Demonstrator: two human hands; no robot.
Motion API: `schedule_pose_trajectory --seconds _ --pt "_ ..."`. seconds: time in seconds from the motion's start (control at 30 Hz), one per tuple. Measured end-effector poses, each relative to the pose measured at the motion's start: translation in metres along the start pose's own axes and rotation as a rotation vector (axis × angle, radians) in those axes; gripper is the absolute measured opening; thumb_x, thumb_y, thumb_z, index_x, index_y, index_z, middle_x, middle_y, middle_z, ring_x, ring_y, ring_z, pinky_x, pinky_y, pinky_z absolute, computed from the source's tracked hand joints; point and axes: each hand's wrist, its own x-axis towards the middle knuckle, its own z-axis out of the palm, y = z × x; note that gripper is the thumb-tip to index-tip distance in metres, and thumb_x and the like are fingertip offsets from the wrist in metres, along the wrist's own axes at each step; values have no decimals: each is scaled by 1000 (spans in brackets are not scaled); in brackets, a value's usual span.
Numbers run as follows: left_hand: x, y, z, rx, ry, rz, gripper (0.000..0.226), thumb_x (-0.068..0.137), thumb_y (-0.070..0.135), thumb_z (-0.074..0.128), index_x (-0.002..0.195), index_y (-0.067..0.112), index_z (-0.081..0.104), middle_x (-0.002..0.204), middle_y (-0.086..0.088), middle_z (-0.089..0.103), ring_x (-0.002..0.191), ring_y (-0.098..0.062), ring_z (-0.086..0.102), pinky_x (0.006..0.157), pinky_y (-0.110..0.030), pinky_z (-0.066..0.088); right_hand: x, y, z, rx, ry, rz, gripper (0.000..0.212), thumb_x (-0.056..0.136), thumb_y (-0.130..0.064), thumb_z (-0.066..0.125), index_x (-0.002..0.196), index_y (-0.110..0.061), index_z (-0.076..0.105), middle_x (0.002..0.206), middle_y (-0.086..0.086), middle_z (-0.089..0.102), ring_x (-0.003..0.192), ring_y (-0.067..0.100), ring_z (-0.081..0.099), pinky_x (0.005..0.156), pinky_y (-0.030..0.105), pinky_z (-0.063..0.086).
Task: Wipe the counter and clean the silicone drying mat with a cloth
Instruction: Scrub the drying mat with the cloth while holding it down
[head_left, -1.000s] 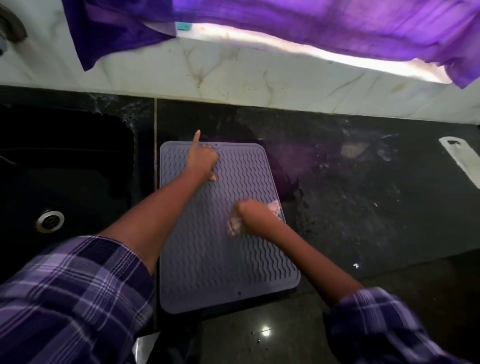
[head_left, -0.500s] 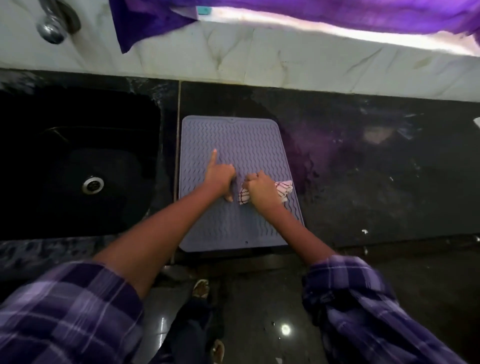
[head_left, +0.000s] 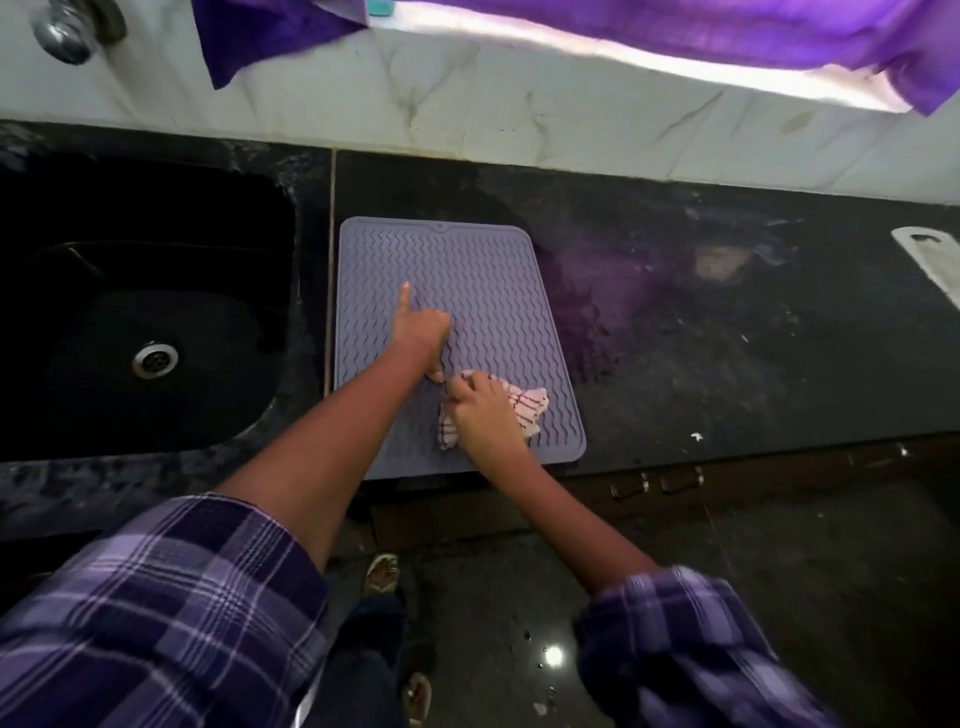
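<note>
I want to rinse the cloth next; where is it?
In the head view, the cloth lies bunched under the right hand on the mat's near right corner.

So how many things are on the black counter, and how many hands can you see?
Mats: 1, the grey drying mat
Cloths: 1, the striped cloth on the mat
White flat things: 1, the white board at the far right edge of the counter
Hands: 2, the left hand and the right hand
Total: 5
</note>
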Motion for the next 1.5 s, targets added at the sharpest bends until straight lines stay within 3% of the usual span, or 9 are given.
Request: schedule_pose_trajectory --seconds 0.2,0.33,0.53,0.63,0.83,1.03,1.17,1.3,1.5 --pt "-5 -2 0 -29 -20 12 63 72 43 78 124 14 59 123 -3 63 123 -21 56 117 -50 -11 -17 25 -26 114 -225 -20 25 82 -8 62 106 -6 62 110 11 62 106 26 54 86 33 44" --pt "-3 -1 1 -43 6 0 56 72 39 79 119 14 61 119 -3 65 121 -21 58 118 -49 -10 18 21 -28 146 -21 161 26 81 -6 62 108 -6 62 112 9 62 106 25 52 84 31 41" --pt "-1 2 2 -48 -17 -19 59 71 39 80 119 13 58 115 -5 66 121 -22 57 118 -47 -12 -27 17 -3 123 -106 -60 35 79 -2 62 113 -9 64 115 6 58 102 25 48 84 32 37" --pt "-2 5 1 -29 -10 -26 55 70 38 81 114 12 60 110 -5 68 118 -22 59 118 -47 -11 -7 29 -16 93 -200 -16 37 76 -6 64 113 -10 62 114 9 62 104 25 51 87 33 41" --pt "1 1 5 -55 9 -18 54 70 37 81 113 14 59 111 -5 67 118 -22 59 118 -48 -11 -11 4 -3 127 37 92 27 88 -4 53 114 -5 60 120 11 54 112 29 45 94 37 35" --pt "2 3 6 -49 5 -31 57 68 38 82 114 14 59 109 -4 68 117 -22 60 118 -47 -10 -20 35 -36 147 -254 45 31 82 -10 64 113 -8 59 112 10 60 104 24 57 91 33 49" --pt "2 6 7 -20 29 -32 38 70 30 80 99 15 61 100 -3 69 112 -20 62 118 -49 -8 36 33 -45 68 -38 162 33 83 -9 64 115 -5 58 118 12 59 113 27 51 97 37 43" --pt "3 5 5 -25 11 -33 46 70 32 81 109 13 63 109 -5 68 118 -22 59 118 -49 -10 -12 11 -18 43 -104 62 37 84 -6 59 121 -2 55 124 12 52 115 27 44 95 35 35" --pt "-1 6 1 -39 -11 -46 59 70 35 82 118 11 58 113 -6 67 120 -22 58 119 -47 -10 -45 47 -42 156 -431 90 25 84 -9 60 108 -6 62 109 13 64 102 26 61 89 33 50"
